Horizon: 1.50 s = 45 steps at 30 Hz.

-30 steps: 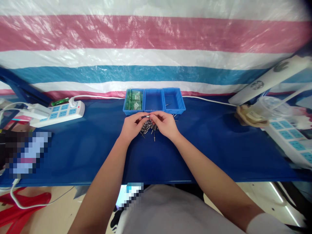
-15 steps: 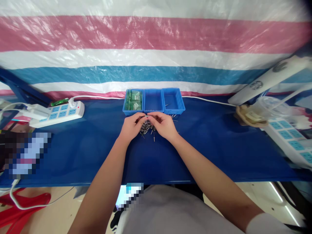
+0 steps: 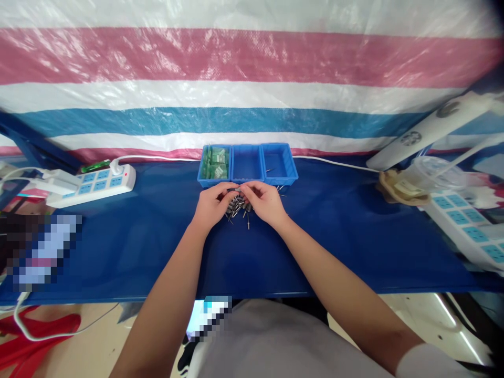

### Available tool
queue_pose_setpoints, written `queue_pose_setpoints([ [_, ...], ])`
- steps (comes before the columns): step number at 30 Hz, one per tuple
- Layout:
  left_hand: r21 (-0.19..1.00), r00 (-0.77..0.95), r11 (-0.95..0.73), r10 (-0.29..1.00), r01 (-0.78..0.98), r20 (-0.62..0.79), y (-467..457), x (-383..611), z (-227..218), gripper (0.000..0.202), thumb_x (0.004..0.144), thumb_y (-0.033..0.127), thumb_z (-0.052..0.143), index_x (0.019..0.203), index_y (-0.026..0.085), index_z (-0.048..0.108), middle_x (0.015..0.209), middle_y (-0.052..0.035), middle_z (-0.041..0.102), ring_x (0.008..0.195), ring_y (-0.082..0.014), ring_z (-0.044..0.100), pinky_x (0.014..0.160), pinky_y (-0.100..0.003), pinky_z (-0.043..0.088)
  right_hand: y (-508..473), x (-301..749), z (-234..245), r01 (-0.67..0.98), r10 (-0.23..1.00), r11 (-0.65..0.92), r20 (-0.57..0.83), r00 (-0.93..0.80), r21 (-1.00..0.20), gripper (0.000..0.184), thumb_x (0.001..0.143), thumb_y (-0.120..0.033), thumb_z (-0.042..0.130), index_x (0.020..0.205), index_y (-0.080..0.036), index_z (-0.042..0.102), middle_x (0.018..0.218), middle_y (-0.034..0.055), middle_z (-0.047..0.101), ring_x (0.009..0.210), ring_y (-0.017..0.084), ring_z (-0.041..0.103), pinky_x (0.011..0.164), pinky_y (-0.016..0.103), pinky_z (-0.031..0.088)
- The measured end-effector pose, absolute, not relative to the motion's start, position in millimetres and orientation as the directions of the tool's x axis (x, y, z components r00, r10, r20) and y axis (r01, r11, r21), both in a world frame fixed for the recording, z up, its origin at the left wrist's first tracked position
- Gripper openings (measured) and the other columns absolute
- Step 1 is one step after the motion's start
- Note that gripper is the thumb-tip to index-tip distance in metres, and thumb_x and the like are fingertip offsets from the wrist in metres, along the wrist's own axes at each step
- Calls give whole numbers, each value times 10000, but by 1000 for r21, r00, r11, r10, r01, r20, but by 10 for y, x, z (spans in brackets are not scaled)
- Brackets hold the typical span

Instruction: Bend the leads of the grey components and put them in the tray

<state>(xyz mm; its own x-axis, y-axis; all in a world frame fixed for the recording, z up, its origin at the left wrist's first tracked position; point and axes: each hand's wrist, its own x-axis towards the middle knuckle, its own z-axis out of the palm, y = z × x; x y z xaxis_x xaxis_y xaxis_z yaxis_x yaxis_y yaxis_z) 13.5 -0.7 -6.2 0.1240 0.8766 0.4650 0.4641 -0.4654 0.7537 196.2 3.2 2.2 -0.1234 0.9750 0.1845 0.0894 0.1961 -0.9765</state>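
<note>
My left hand [image 3: 212, 203] and my right hand [image 3: 264, 201] meet fingertip to fingertip over a small pile of dark metal pins [image 3: 238, 208] on the blue table [image 3: 157, 247]. Both hands pinch one small pin [image 3: 235, 189] between them. Just behind the hands stands a row of three blue bins: the left bin [image 3: 214, 165] holds green parts, the middle bin [image 3: 247, 166] looks bare, and the right bin [image 3: 279, 165] has a pin or two in it.
A white power strip [image 3: 91, 184] with its cord lies at the far left. At the right are a second power strip [image 3: 464, 220], a clear plastic cup [image 3: 433, 176] and a white lamp arm [image 3: 433, 128]. A striped tarp [image 3: 252, 79] hangs behind the table.
The hands stay pinched together over the pile, with only slight finger shifts. The view has drifted slightly.
</note>
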Motion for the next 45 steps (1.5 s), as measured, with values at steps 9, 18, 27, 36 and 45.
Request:
queue_pose_setpoints([
  [9, 756, 149, -416, 905, 505, 398, -26, 107, -18, 329, 982, 451, 590, 872, 172, 726, 709, 1, 685, 602, -103, 579, 583, -214, 448, 5, 1932, 20, 36, 972, 196, 189, -141, -980, 321, 849, -485, 739, 995, -200, 751, 863, 51, 760, 685, 157, 668, 661, 311, 559],
  [18, 776, 123, -441, 892, 451, 435, -25, 147, -71, 251, 914, 372, 705, 1113, 222, 739, 595, 63, 528, 522, -85, 469, 572, -211, 443, 25, 1945, 36, 24, 980, 155, 151, -131, -988, 348, 854, -518, 720, 944, -183, 747, 745, 28, 721, 612, 145, 639, 597, 293, 531],
  [27, 769, 140, -419, 904, 482, 405, -5, 111, -62, 266, 955, 434, 645, 1012, 199, 755, 691, 17, 654, 602, -104, 563, 618, -223, 472, 9, 1932, 11, 13, 966, 224, 220, -137, -974, 330, 853, -496, 738, 1018, -210, 748, 920, 62, 768, 741, 166, 687, 700, 324, 574],
  [36, 781, 119, -418, 903, 464, 412, -12, 135, -63, 290, 913, 398, 708, 1153, 241, 748, 624, 50, 553, 550, -93, 488, 606, -223, 471, 60, 1954, 24, -48, 981, 142, 148, -130, -989, 398, 811, -558, 756, 971, -194, 747, 823, 44, 754, 628, 141, 647, 631, 310, 574],
  [45, 766, 134, -436, 894, 473, 427, 0, 110, -72, 278, 953, 438, 645, 1036, 201, 765, 655, 24, 630, 585, -107, 546, 619, -228, 474, 26, 1950, 11, 15, 967, 203, 198, -157, -979, 340, 852, -503, 729, 1020, -208, 751, 861, 46, 758, 669, 149, 656, 640, 307, 558],
])
